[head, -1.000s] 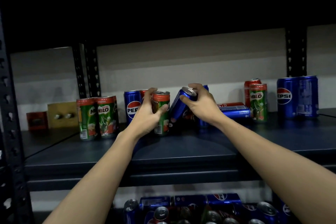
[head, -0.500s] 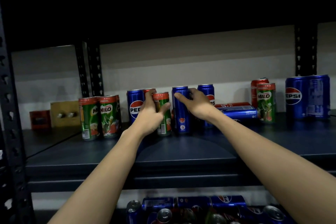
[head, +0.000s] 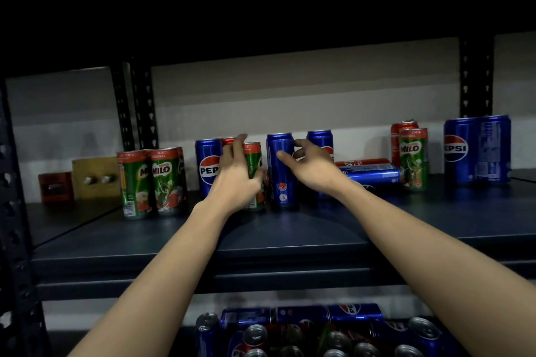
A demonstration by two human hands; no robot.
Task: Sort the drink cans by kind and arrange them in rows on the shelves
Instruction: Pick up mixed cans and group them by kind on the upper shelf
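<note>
Both arms reach onto the dark shelf [head: 290, 229]; left hand [head: 236, 175] wraps a green Milo can [head: 255, 174] that stands upright on the shelf, fingers [head: 239, 145] curled round its far left side, thumb on its right side near the base; the can shows only past the knuckles and at its red top band. Just left of it, touching or nearly so, an upright Pepsi can [head: 207, 166] with logo facing out; a red-topped can [head: 227, 141] peeps up behind the fingers, kind not readable.

Right hand [head: 311, 166] is beside a tall blue Pepsi can [head: 280, 169], upright, label side with small marks facing out; the index finger lies straight across the can's front, the other fingers loosely bent at its upper right edge; the hand is not wrapped round it; whether the fingertips touch the metal, cannot tell. A second upright blue can [head: 320, 140] stands behind the hand.

Left cluster: two Milo cans [head: 150, 182] side by side, upright. Right of the hands: a blue can lying on its side [head: 374, 172] with a red can lying behind it; then an upright Milo can [head: 413, 158] in front of a red one; far right, a Pepsi pair [head: 477, 149] upright.

Lower shelf: a jumble of cans [head: 319, 333], mostly blue, some lying, some top-up.
</note>
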